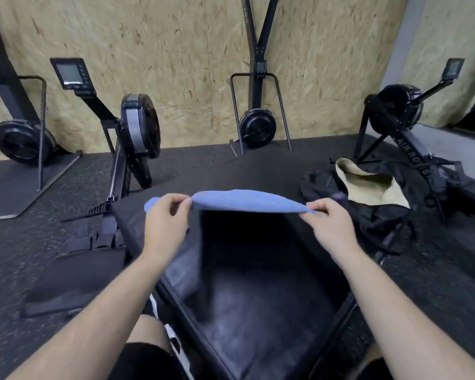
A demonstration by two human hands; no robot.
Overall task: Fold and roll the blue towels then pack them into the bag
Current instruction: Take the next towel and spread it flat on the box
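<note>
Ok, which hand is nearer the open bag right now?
Right. The right hand pinches one end of the blue towel, close beside the bag; the left hand pinches the other end, farther away.

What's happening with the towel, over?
Left hand, right hand: each pinches an end of blue towel. Held up, not rolled. Bag open at right, path clear.
</note>
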